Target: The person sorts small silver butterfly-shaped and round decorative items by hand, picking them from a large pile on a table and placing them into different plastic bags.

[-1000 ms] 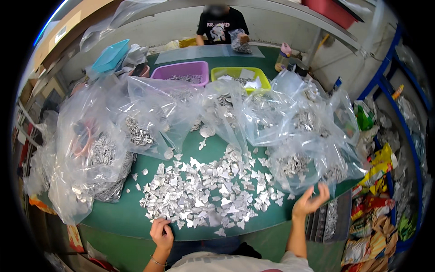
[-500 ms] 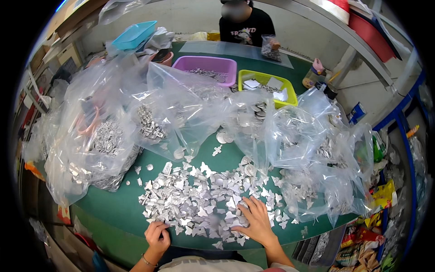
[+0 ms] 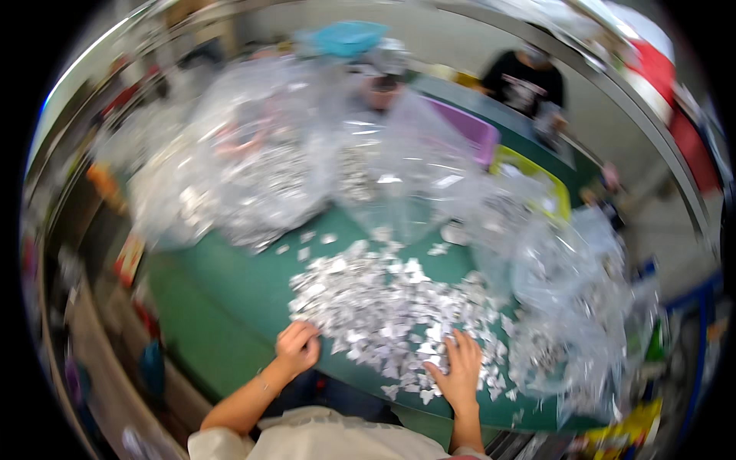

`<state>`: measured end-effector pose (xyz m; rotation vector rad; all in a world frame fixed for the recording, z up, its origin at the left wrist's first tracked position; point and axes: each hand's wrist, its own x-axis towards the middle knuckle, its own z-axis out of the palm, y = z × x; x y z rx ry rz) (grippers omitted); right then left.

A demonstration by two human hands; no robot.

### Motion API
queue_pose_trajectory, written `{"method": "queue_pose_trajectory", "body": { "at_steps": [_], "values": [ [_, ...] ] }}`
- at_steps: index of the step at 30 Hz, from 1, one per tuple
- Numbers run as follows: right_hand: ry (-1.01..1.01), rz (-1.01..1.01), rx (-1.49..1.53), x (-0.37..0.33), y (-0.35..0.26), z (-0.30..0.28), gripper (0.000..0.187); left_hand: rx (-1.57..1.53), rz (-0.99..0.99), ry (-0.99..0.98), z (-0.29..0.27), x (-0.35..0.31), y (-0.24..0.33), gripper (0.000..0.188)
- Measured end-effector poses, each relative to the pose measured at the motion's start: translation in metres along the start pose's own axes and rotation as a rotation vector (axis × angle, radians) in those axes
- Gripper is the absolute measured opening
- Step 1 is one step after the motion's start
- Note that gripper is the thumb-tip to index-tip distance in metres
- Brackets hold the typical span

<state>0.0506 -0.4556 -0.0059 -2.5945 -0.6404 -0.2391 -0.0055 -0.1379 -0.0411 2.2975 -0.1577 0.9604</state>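
A broad heap of small silver-grey metal pieces (image 3: 376,291), flat and irregular in outline, is spread over the green table (image 3: 207,284). At the heap's near left edge is my left hand (image 3: 297,349), its fingers curled closed; what they hold, if anything, is hidden. My right hand (image 3: 461,368) lies on the near right part of the heap with fingers spread and thumb apart, touching the pieces and gripping none that I can see. Motion blur softens the single pieces.
Large clear plastic bags (image 3: 268,180) of metal parts stand behind the heap, with more bags (image 3: 560,307) at the right. Beyond are a purple basin (image 3: 481,138), a lime-green basin (image 3: 563,201) and a blue tray (image 3: 349,38). A person in black (image 3: 525,80) sits across the table.
The view has swung left, so the table and heap sit tilted and farther right in the picture. My left hand stays curled at the heap's edge; my right remains spread on the pieces.
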Motion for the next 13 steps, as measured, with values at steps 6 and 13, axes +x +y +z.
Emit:
{"method": "queue_pose_trajectory", "body": {
  "at_steps": [6, 13],
  "values": [
    [0.033, -0.069, 0.035, -0.019, 0.016, 0.019, 0.054, -0.033, -0.054, -0.051, -0.005, -0.009, -0.001, 0.017],
    [0.093, -0.205, 0.02, -0.003, -0.04, -0.011, 0.055, -0.085, 0.025, 0.095, -0.021, -0.022, -0.002, 0.016]
  ]
}}
